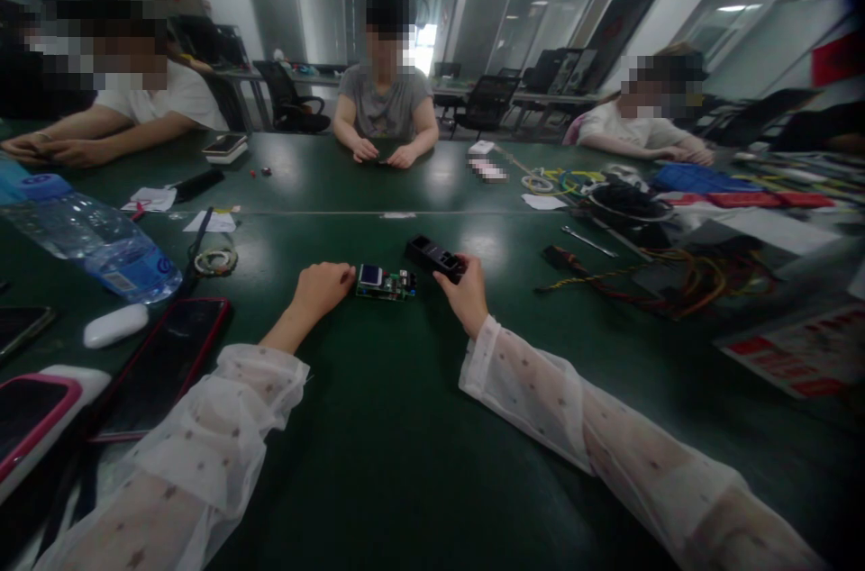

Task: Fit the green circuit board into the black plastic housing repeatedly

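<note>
A small green circuit board (386,283) with a little dark screen lies on the dark green table (405,427). Against its left end rests my left hand (323,290), fingers curled together; whether it pinches anything cannot be made out. My right hand (468,287) grips the right end of a black rectangular casing (430,252) between thumb and fingers. The casing is tilted, just right of and behind the board, and its face shows a window-like opening at the left.
A water bottle (114,242), a white case (116,326) and phones (162,364) are at the left. Coloured wires (649,283), a metal wrench (589,241) and a blue bundle (703,179) lie at the right. Three people sit across the table.
</note>
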Available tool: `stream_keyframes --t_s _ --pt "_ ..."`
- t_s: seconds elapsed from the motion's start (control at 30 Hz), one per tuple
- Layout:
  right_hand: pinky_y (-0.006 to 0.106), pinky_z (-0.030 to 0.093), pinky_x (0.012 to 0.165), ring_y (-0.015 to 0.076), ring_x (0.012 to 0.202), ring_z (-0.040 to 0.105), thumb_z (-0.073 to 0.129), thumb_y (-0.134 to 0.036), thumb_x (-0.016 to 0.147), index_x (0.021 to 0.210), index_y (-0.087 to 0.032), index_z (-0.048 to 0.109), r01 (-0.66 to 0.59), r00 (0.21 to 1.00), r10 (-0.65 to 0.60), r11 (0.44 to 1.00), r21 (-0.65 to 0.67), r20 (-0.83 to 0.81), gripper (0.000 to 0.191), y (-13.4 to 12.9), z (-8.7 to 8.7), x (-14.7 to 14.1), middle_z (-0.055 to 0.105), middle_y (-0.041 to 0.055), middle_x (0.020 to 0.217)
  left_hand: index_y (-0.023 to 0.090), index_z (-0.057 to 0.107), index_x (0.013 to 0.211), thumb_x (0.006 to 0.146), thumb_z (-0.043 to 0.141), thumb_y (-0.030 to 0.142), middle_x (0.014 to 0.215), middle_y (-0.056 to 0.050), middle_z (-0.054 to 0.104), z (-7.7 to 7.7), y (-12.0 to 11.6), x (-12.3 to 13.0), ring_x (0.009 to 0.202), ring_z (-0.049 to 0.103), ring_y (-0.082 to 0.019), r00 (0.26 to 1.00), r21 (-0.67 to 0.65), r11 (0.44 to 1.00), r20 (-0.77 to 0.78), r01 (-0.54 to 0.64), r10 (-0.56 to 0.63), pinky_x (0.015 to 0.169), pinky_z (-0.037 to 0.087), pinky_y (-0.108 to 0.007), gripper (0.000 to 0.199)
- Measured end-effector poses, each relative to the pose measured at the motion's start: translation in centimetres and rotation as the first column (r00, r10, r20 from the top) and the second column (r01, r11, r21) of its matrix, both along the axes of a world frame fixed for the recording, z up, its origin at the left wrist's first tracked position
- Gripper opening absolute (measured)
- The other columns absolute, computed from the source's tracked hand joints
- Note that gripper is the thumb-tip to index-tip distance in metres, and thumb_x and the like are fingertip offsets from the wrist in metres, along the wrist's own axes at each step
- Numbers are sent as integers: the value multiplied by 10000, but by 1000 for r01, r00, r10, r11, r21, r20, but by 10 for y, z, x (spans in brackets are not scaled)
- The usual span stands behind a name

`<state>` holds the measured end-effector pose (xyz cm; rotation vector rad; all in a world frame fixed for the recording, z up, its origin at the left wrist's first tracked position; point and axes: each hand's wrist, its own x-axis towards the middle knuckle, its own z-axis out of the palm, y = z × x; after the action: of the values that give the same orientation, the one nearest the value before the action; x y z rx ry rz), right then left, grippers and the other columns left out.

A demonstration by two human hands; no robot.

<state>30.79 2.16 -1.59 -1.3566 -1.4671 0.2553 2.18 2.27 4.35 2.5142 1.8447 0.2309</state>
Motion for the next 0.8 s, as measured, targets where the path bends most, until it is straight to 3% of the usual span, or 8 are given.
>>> stream_keyframes --t_s 0.1,0.27,0.53,0.8 --pt "514 509 926 270 1007 593 728 -410 773 1175 -205 505 -13 995 11 1000 -16 -97 503 -1 4 -4 592 98 1085 190 693 914 991 344 412 876 -84 715 0 0 0 738 660 -194 1000 4 1000 -17 -17 17 654 466 -287 421" --pt "483 536 928 255 1013 629 709 -427 801 1224 -191 489 -112 972 117 993 38 -205 532 -13 21 -15 591 122 1170 185 685 906 995 329 410 870 -80 713 -1 1 -1 731 659 -196 1000 13 1000 -17 -2 3 652 465 -293 431" --pt "487 511 1019 267 1158 593 664 -383 868 1308 -239 471 -337 941 336 936 100 31 501 -34 40 -28 580 110 1234 179 671 851 996 328 420 814 -85 695 -2 0 -1 684 641 -193 1000 26 1000 -7 -11 12 595 437 -280 443" --pt "511 517 1021 276 1157 604 668 -359 867 1304 -235 475 -417 908 415 908 29 56 494 -36 43 -31 586 111 1236 181 673 851 993 321 409 805 -79 695 -3 0 -2 670 633 -180 1000 43 999 12 10 -10 592 431 -276 443"
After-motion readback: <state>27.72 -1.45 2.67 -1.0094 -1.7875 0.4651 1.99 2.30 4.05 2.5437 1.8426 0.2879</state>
